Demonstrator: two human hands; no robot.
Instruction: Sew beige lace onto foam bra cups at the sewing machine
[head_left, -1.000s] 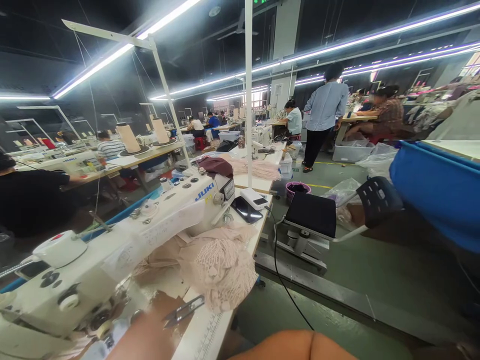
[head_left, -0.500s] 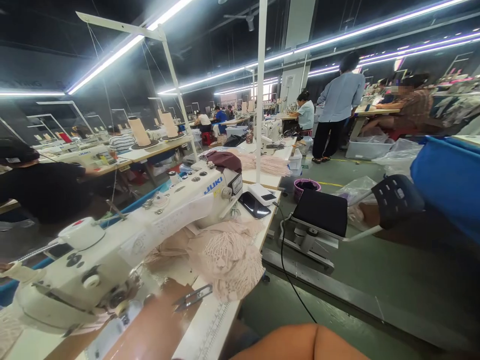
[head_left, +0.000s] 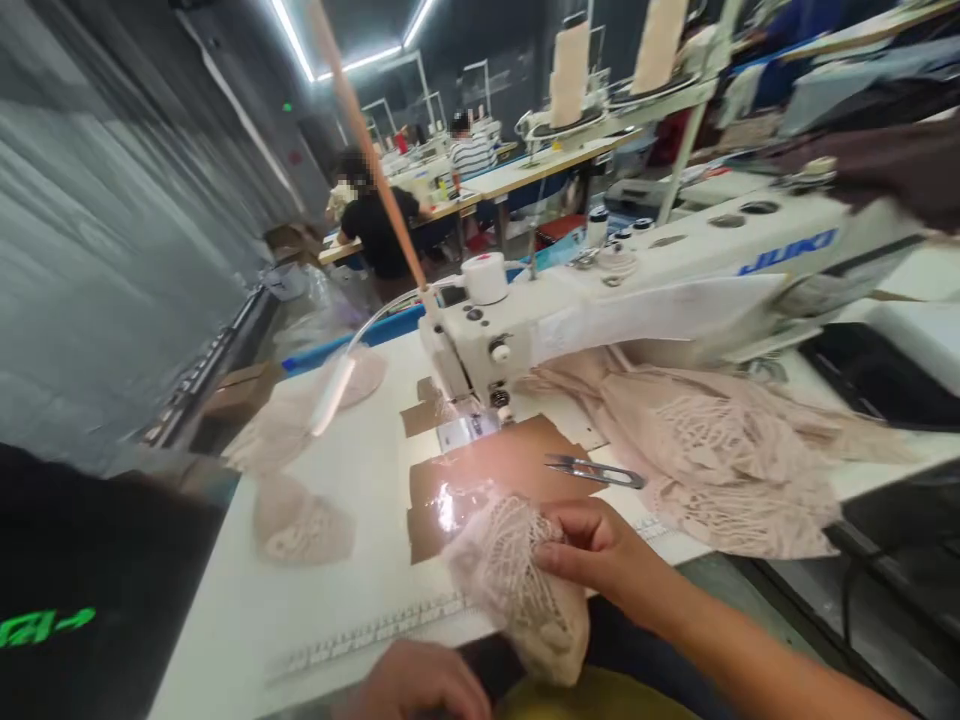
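My right hand [head_left: 592, 555] pinches a beige lace piece [head_left: 525, 590] between thumb and fingers, over the front edge of the white sewing table [head_left: 367, 560]. Its lower end hangs past the edge. My left hand [head_left: 420, 685] is low at the bottom, left of the lace piece; it is blurred and its fingers are mostly hidden. Thread snips [head_left: 596, 470] lie on a brown sheet [head_left: 480, 465] just beyond my right hand. The white sewing machine [head_left: 487, 350] stands behind, its lamp shining on the sheet. A heap of beige lace fabric [head_left: 720, 440] lies to the right.
More beige lace pieces [head_left: 300, 520] lie on the table's left part. A ruler strip [head_left: 375, 630] runs along the front edge. A black phone [head_left: 877, 375] is at the right. Thread cones [head_left: 570, 75] and a seated person in black [head_left: 379, 235] are beyond the machine.
The view has swung left and down onto the table. My right hand now shows with the lace piece in it, and my left hand shows at the bottom.
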